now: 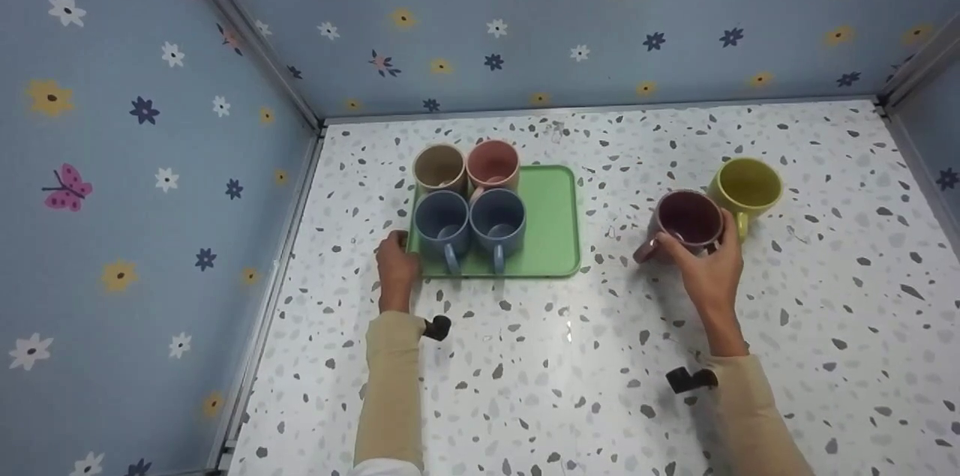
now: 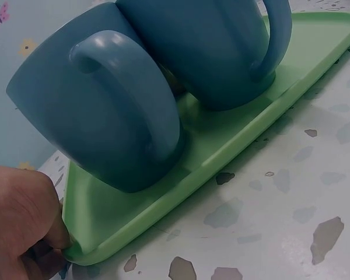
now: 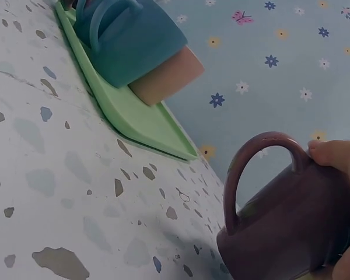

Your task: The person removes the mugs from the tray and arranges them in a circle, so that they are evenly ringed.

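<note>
- The left hand [image 1: 398,270] is gripping the left edge of the green tray [image 1: 551,221] near its near left corner, its fingers curling in against the rim.
- The tray is lying on the speckled bench [image 1: 525,371], closer to the bench's far edge than to its near one and on the left side.
- Four mugs are standing on the tray, crowding toward its left edge: the beige mug [image 1: 439,167] and the pink mug [image 1: 493,163] are taking the far row, the left blue mug [image 1: 441,220] and the right blue mug [image 1: 498,220] the near row, both blue handles pointing at the bench's near edge.
- A strip along the tray's right edge is showing bare green.
- The right hand [image 1: 712,270] is pinching the maroon mug [image 1: 686,220] between thumb and fingers, its handle pointing left and nearward; whether its base is touching the bench, I cannot tell.
- The yellow mug [image 1: 747,185] is standing just beyond it, nearer the bench's far right corner.
- Beyond the bench's far edge, a flowered blue wall [image 1: 525,11] is rising.
</note>
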`<state>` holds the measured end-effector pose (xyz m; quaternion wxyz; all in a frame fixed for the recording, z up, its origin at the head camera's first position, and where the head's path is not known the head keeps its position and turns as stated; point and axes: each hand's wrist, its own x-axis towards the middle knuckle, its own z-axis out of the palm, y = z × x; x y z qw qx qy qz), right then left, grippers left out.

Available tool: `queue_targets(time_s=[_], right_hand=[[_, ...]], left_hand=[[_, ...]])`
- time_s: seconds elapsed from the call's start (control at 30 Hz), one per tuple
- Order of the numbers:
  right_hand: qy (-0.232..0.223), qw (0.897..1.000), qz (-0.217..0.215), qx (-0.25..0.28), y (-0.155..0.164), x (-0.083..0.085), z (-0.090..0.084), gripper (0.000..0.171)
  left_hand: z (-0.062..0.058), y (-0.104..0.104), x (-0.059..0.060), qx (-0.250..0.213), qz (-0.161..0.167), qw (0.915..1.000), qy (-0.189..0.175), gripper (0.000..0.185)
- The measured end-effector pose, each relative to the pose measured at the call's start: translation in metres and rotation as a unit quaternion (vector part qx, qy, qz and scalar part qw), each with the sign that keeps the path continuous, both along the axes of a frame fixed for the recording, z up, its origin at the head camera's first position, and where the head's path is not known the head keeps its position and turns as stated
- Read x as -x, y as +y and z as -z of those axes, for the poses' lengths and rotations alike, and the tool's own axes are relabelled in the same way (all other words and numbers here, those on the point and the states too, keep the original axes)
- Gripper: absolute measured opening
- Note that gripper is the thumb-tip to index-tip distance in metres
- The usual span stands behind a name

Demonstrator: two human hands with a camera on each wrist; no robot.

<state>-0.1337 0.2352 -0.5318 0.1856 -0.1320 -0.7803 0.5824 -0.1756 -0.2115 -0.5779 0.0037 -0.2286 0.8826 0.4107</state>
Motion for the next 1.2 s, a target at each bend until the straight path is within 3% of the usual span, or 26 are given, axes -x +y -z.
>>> queue_targets(time_s=[0.3,0.57,0.87,1.2], right_hand=[[0.005,0.999,0.033,0.007,0.007,-0.011,-0.003,0.089],[0.002,0.999,0.044,0.005,0.002,-0.021,-0.021,0.084],[-0.025,0.998,0.053,-0.006,0.025,-0.015,-0.002,0.088],[-0.041,0.997,0.052,-0.027,0.042,-0.016,-0.003,0.085]], left_hand=[[0.0,0.0,0.001,0.008,0.004,1.0,-0.001,0.043],[0.0,0.0,0.002,0.004,-0.006,0.9999,-0.013,0.041],[0.0,0.001,0.001,0.002,-0.002,1.0,-0.003,0.041],[0.001,0.0,0.001,0.013,-0.004,0.9999,0.004,0.039]])
